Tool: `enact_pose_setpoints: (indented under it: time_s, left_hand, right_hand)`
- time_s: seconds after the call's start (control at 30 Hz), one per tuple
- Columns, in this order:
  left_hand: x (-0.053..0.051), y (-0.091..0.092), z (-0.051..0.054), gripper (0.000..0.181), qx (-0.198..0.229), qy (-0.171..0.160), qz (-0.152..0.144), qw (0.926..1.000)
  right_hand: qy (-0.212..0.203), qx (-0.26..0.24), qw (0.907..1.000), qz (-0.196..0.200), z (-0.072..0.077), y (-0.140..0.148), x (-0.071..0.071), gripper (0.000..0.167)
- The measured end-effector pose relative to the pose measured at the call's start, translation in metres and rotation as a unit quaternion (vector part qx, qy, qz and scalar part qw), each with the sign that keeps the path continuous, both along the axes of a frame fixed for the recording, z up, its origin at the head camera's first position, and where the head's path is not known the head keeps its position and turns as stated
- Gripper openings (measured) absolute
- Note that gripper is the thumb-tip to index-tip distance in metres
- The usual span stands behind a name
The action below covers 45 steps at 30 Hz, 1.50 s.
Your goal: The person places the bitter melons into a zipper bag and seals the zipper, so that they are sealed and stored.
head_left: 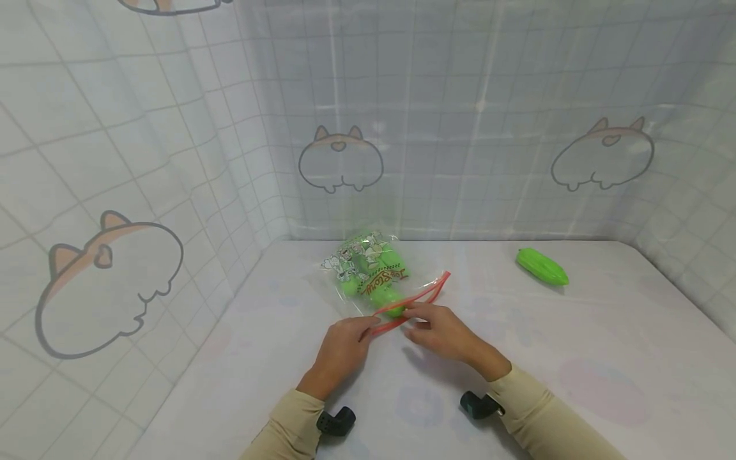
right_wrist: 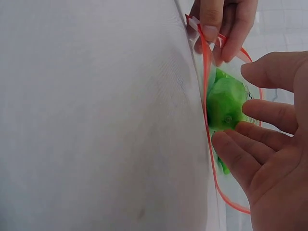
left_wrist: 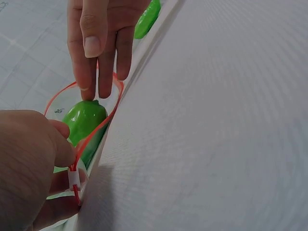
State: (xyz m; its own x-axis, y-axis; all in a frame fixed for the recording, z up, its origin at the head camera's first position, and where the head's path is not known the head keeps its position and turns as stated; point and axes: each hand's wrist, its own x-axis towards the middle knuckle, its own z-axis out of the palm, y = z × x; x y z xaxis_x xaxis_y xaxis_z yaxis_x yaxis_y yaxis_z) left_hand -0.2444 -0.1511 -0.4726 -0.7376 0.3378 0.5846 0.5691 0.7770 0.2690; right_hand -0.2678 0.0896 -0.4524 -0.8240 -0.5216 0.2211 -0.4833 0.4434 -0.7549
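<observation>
A clear zip bag [head_left: 347, 252] with a printed cartoon pattern and a red zip edge [left_wrist: 111, 113] lies on the table, its mouth spread toward me. Several green vegetables are inside; a glossy one with a short stem [left_wrist: 85, 118] sits just within the mouth. My left hand [head_left: 344, 348] pinches the left end of the red edge, near a white slider [left_wrist: 73, 179]. At the mouth, my right hand [head_left: 443, 331] has its fingers extended, and the fingertips touch the end of the glossy vegetable [right_wrist: 226, 103]. The bag's far contents are partly hidden by the print.
One more long, ridged green vegetable [head_left: 542, 266] lies apart on the table [head_left: 489, 287] at the back right. A tiled-pattern curtain [head_left: 431, 128] with animal drawings stands behind the table and along both sides.
</observation>
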Motion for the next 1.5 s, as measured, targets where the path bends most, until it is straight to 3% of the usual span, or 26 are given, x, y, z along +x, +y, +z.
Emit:
enact_pose_setpoints:
  time_s: [0.47,0.67,1.0,1.17,1.5]
  left_hand:
    - [0.001,0.0,0.001,0.024,0.007,-0.004,0.003,1.0]
    - [0.003,0.0,0.002,0.024,0.008,-0.024,0.008,0.9996]
    - [0.001,0.0,0.001,0.026,0.016,-0.017,0.004,0.9997]
    - [0.002,0.0,0.001,0.025,0.017,-0.013,-0.001,0.9998]
    - [0.003,0.0,0.003,0.024,0.018,-0.015,0.004,0.9997]
  right_hand:
    - [0.01,-0.005,0.9998,-0.016,0.0,0.016,-0.001,0.031]
    - [-0.002,0.007,0.9982,-0.059,0.0,0.034,-0.003,0.029]
    - [-0.005,0.011,0.9898,-0.142,0.003,0.071,-0.011,0.03]
    - [0.002,-0.003,0.9866,-0.163,0.004,0.091,-0.014,0.031]
    - [-0.038,-0.035,0.9788,-0.198,0.012,0.129,-0.015,0.044]
